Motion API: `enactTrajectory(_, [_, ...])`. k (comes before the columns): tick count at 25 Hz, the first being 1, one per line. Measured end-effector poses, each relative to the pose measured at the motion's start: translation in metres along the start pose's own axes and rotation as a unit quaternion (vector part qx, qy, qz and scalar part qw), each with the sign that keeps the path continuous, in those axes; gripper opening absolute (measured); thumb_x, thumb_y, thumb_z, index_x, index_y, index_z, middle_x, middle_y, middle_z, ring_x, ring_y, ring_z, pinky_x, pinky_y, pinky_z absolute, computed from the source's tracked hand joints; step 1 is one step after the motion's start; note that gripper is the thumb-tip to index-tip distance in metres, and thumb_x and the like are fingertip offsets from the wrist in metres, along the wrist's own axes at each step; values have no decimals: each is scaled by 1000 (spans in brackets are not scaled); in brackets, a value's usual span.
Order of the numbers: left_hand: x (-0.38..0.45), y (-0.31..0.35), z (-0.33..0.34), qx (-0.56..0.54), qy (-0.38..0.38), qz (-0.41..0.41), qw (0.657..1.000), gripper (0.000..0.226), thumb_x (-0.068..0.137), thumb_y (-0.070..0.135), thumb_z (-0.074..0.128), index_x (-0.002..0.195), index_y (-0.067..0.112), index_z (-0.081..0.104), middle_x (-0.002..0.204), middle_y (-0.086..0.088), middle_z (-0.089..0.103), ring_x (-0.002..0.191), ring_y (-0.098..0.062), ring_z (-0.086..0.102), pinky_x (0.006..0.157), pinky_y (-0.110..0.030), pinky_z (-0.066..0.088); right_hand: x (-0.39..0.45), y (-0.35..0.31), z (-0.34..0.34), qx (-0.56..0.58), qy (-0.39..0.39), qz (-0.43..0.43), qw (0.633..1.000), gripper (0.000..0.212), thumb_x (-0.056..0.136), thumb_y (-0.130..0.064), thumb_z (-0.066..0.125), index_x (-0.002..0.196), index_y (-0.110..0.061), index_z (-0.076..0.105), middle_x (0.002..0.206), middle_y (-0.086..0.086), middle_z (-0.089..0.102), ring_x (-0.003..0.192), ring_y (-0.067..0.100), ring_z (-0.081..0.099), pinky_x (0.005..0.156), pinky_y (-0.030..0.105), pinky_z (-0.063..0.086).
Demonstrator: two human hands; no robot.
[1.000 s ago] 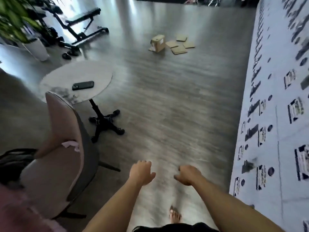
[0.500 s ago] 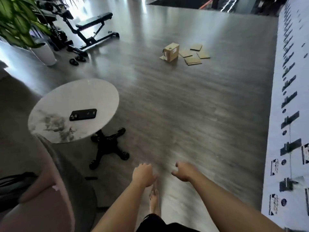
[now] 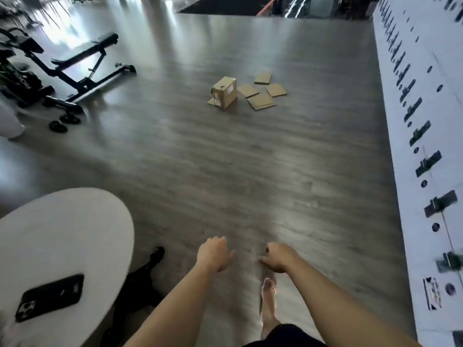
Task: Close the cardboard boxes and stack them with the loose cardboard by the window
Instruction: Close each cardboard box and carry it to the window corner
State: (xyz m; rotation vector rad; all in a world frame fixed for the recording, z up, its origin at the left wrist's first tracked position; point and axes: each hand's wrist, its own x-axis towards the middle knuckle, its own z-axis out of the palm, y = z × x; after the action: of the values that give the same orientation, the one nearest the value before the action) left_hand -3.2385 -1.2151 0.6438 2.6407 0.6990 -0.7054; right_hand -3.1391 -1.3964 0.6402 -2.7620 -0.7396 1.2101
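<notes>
Lying well beyond hands point(image 3: 246, 255): box point(image 3: 224, 91)

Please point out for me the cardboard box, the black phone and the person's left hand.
cardboard box point(image 3: 224, 91): head view, on its side face.
black phone point(image 3: 50, 297): head view, middle of its back.
left hand point(image 3: 214, 254): head view, back of the hand.

Bare floor point(image 3: 225, 171) open ahead to cardboard box point(image 3: 224, 91), round table point(image 3: 62, 234) near left, weight bench point(image 3: 82, 63) far left
</notes>
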Motion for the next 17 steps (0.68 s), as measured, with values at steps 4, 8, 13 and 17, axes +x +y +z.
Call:
enactTrajectory(4, [105,30,-68,-9,-4,-17,1000,53,94,51,52,133,15,55,135,-9,57,128,-28,50,104,-39,44,96,3,-96,4,-10,-12,1000,48,93,-54,53,124,-17,57,129,9,61,116,28,58,90,34,47])
enactTrajectory(8, [189,47,-133,-43,9,-23,999,53,94,52,52,133,15,55,134,-9,58,128,-28,49,104,-40,42,179,-8,-181,-12,-14,-16,1000,55,94,-54,52,134,-16,53,136,8,57,122,27,56,99,37,47])
enactTrajectory(13, [305,21,-201,-54,-9,-38,998,51,94,49,51,131,15,56,132,-9,60,125,-29,51,102,-40,44,292,-48,-263,-38,-18,-22,999,56,94,-54,53,133,-15,55,137,11,57,123,28,56,96,35,47])
enactTrajectory(17, [403,-27,-260,-70,-14,-46,996,53,96,51,50,133,13,54,133,-10,59,125,-29,52,102,-39,45,375,-88,-328,-21,0,-2,1000,55,93,-53,55,130,-13,56,135,13,58,122,31,56,98,37,48])
